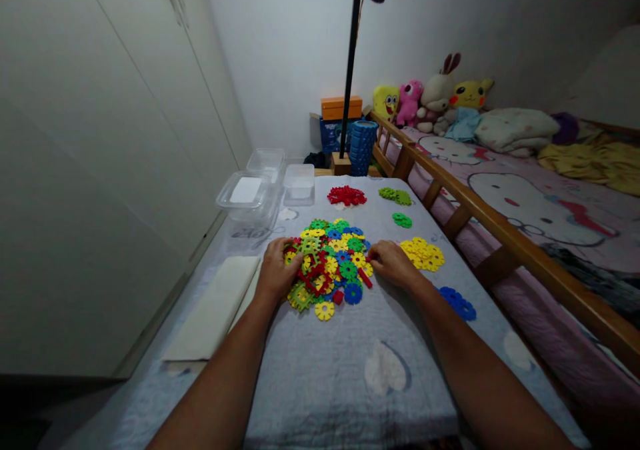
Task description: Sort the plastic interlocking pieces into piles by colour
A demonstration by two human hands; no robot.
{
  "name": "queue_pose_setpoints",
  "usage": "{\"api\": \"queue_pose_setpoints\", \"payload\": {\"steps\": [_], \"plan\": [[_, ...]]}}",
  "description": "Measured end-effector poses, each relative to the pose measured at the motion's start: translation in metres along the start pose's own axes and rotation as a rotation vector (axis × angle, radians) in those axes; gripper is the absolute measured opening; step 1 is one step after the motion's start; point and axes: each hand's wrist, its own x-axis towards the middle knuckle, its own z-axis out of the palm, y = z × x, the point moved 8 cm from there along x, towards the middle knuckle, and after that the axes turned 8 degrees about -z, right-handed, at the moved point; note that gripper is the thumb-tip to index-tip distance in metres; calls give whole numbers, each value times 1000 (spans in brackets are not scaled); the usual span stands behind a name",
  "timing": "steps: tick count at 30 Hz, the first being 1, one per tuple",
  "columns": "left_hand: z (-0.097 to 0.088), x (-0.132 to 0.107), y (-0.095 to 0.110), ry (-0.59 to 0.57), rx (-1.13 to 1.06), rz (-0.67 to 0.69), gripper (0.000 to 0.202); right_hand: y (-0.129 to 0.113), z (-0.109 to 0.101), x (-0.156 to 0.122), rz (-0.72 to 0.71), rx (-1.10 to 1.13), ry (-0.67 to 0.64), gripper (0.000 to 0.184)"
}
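A mixed heap of plastic gear-shaped building discs [345, 270], red, yellow, green and blue, lies in the middle of the cloth-covered table [320, 383]. My left hand [277, 270] rests at the heap's left edge, thumb and forefinger apart over the pieces. At the right edge, my right hand [393, 263] has its fingers pinched together; what is between them is too small to make out. Sorted by colour, a red pile [347, 197], a light green pile [396, 197], a green pile [402, 221], a yellow pile [423, 255] and a blue pile [456, 303] lie beyond and to the right.
Clear plastic containers [299, 183] stand at the back left. A folded off-white sheet [215, 310] lies left of my left forearm. A wooden bed rail [450, 187] runs along the right side, and a black pole [351, 63] rises behind the table.
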Motion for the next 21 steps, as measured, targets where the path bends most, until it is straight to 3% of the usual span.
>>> {"api": "queue_pose_setpoints", "payload": {"steps": [4,9,14,17,21], "plan": [[0,-1,1,1,-15,1,28,19,-23,6,42,-14,64,18],[0,-1,1,-4,-16,-13,29,45,-45,40,121,122,158,15],[2,0,-2,-9,-19,-23,30,68,-26,86,245,324,218,12],[3,0,-2,-18,-17,-25,30,87,-8,109,399,454,293,14],[2,0,0,-23,-20,-37,29,107,2,136,542,492,397,14]]}}
